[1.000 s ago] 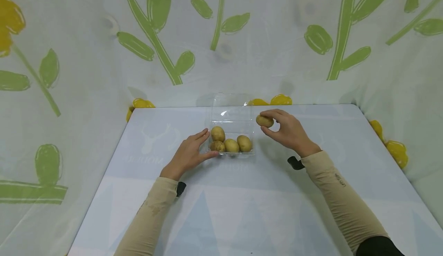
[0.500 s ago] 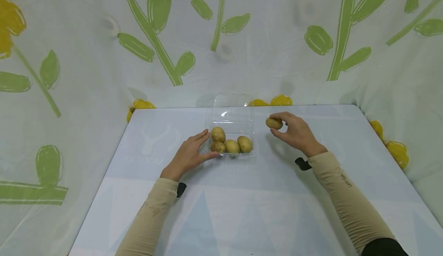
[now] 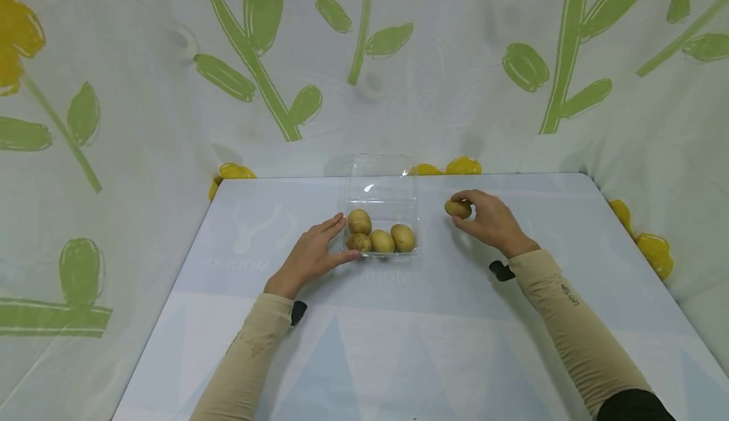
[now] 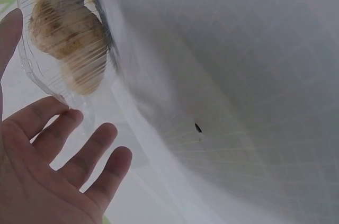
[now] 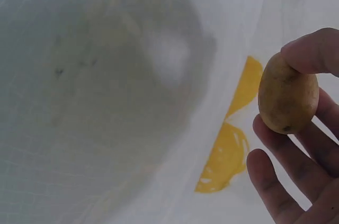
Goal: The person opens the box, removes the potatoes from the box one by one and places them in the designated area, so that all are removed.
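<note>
A clear plastic clamshell box stands near the back of the table, its lid raised at the rear. Several small potatoes lie inside it, also visible through the ribbed wall in the left wrist view. At the box's left side is my left hand, thumb by the front corner and fingers extended along the side. The left wrist view shows these fingers spread, with fingertips touching the box edge. To the right of the box, my right hand pinches one potato between thumb and fingers, above the table.
The white table has a pale printed pattern. Its back edge meets a white curtain with green stems and yellow flowers, which also hangs along both sides. The raised lid is close to that curtain.
My right hand has moved right, away from the box, and slightly nearer and lower, still holding the potato. The left hand and the box have stayed in place.
</note>
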Available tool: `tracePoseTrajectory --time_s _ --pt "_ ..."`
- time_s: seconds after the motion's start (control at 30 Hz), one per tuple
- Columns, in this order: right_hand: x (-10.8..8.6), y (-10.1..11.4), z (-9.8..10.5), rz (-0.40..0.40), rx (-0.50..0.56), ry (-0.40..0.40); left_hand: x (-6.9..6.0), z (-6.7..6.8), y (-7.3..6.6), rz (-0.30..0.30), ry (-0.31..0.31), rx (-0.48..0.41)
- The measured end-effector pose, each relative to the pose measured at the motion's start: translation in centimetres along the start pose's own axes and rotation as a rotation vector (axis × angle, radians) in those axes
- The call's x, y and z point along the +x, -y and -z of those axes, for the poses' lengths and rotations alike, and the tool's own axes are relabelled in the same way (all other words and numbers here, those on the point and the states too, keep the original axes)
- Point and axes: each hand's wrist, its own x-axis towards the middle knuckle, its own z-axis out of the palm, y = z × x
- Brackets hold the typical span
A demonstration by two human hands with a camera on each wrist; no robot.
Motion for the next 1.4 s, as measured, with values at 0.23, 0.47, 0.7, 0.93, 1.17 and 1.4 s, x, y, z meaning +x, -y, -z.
tracePoseTrajectory --time_s 0.23,0.47,0.7,0.93,1.17,1.4 --pt "0.5 -0.7 -0.3 -0.051 -0.024 0.087 0.0 0.0 0.0 0.0 -0.002 -0.001" --pt "0.5 -1.2 -0.3 -0.057 -0.034 0.139 0.0 0.0 0.1 -0.002 -0.001 0.0" --pt "0.6 -1.6 -0.6 -0.066 -0.021 0.172 0.0 0.0 0.1 -0.002 0.001 -0.004" --pt "0.4 -1.4 -0.7 -0.08 -0.027 0.178 0.0 -0.1 0.1 -0.005 -0.001 0.0" --pt "0.2 -1.4 -0.9 -0.104 -0.023 0.176 -0.1 -0.2 0.1 0.001 -0.002 -0.008" --pt "0.1 -1.5 -1.0 -0.12 -0.015 0.178 -0.3 -0.2 -0.1 0.001 -0.004 -0.01"
